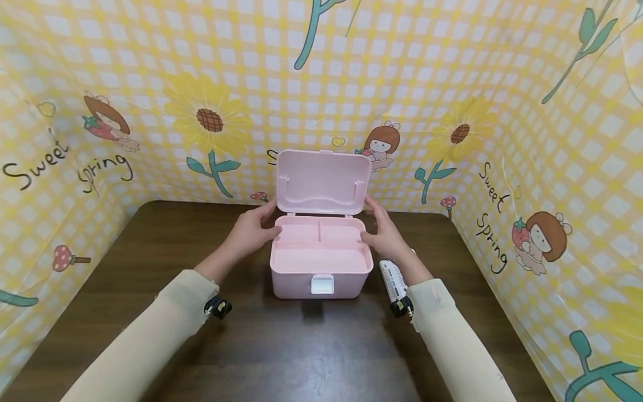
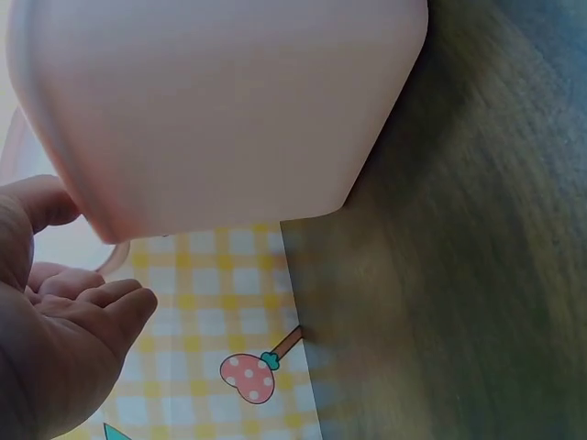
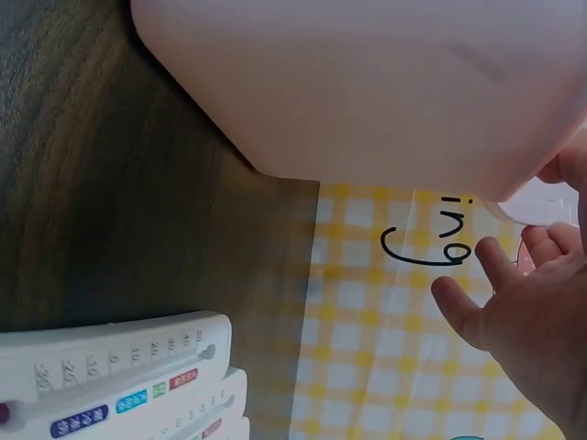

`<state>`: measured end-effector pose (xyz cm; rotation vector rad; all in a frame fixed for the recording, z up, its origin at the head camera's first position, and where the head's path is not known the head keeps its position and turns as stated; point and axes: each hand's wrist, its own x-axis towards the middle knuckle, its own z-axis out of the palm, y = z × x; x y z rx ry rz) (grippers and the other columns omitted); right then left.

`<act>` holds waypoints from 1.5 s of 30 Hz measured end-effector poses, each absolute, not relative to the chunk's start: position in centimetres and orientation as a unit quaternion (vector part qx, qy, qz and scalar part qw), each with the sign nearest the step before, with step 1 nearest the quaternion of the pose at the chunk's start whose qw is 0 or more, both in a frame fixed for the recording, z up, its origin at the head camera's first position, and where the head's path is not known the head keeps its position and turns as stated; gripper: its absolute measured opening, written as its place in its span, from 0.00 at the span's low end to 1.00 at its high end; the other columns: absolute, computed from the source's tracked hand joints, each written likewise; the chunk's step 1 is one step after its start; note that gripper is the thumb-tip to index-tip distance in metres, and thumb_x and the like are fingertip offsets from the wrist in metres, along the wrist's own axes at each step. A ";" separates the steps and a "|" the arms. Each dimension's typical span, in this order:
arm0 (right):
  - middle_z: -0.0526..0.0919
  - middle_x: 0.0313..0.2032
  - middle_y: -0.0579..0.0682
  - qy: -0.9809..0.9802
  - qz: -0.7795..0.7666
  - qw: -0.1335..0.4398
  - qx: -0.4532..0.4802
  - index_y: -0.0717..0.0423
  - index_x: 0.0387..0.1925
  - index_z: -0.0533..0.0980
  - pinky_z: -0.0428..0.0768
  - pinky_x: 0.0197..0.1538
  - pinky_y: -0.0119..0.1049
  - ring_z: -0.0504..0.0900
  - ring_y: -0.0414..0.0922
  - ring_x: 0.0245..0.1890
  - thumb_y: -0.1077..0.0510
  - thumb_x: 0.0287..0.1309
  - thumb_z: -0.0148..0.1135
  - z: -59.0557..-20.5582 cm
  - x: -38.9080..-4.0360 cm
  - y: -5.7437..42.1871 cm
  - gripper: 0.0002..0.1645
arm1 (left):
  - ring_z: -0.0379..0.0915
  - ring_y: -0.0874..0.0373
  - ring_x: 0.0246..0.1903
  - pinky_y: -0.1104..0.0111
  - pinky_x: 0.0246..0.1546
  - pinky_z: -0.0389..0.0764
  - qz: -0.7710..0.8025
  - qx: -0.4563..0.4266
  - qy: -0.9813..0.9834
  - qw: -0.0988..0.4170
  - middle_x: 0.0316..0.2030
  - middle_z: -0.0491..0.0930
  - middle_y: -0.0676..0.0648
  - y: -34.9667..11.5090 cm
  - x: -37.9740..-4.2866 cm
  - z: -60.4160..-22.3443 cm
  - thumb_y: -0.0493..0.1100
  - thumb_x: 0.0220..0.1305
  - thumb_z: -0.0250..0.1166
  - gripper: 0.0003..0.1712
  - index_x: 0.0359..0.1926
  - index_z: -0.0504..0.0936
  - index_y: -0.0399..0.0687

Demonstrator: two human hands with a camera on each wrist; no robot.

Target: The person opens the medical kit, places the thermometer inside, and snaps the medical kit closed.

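A pink plastic storage box [image 1: 316,283] stands on the table with its lid [image 1: 321,181] raised. Inside its top is a pink divided tray [image 1: 321,259], with two small compartments at the back and a long one in front. At the box's left side, my left hand [image 1: 253,228] has its thumb on the upper rim and its fingers reaching toward the lid's edge. My right hand [image 1: 387,231] mirrors it on the right. Both wrist views show the fingers extended beside the box [image 2: 220,119], not wrapped round it. Contact between fingertips and lid is unclear.
White thermometers [image 3: 174,353] with printed scales lie on the dark wooden table [image 1: 311,357], right of the box under my right forearm. A white latch [image 1: 322,284] is on the box front. Yellow checked cloth [image 1: 301,100] surrounds the table at the back and sides.
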<state>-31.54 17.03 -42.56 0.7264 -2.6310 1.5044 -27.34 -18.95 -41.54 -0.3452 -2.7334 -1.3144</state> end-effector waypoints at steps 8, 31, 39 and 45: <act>0.54 0.78 0.55 -0.833 0.498 -0.012 0.238 0.49 0.82 0.49 0.59 0.74 0.62 0.59 0.59 0.75 0.72 0.56 0.63 -43.0 -31.4 17.3 0.56 | 0.62 0.46 0.74 0.50 0.71 0.69 -0.451 -0.093 -0.888 0.002 0.76 0.62 0.45 -19.1 -26.5 -41.3 0.46 0.66 0.71 0.48 0.81 0.56 0.53; 0.58 0.77 0.61 -0.807 0.549 -0.080 0.204 0.51 0.82 0.50 0.60 0.72 0.64 0.60 0.62 0.74 0.70 0.54 0.57 -44.1 -31.1 17.8 0.55 | 0.63 0.47 0.74 0.51 0.70 0.70 -0.520 -0.101 -0.848 -0.008 0.75 0.64 0.45 -19.5 -26.9 -44.0 0.48 0.66 0.70 0.45 0.80 0.60 0.54; 0.62 0.75 0.61 -0.802 0.556 -0.105 0.191 0.50 0.81 0.51 0.72 0.66 0.59 0.68 0.64 0.67 0.66 0.58 0.57 -44.2 -30.8 17.9 0.51 | 0.65 0.46 0.73 0.50 0.70 0.70 -0.542 -0.111 -0.833 -0.015 0.75 0.65 0.43 -19.5 -26.8 -44.2 0.48 0.68 0.68 0.43 0.79 0.60 0.48; 0.65 0.73 0.60 -0.792 0.569 -0.118 0.189 0.52 0.80 0.54 0.76 0.65 0.55 0.71 0.60 0.68 0.63 0.58 0.57 -44.4 -30.8 17.8 0.48 | 0.67 0.46 0.72 0.51 0.68 0.73 -0.547 -0.093 -0.831 -0.030 0.74 0.68 0.44 -19.6 -26.7 -44.4 0.50 0.69 0.68 0.41 0.78 0.64 0.49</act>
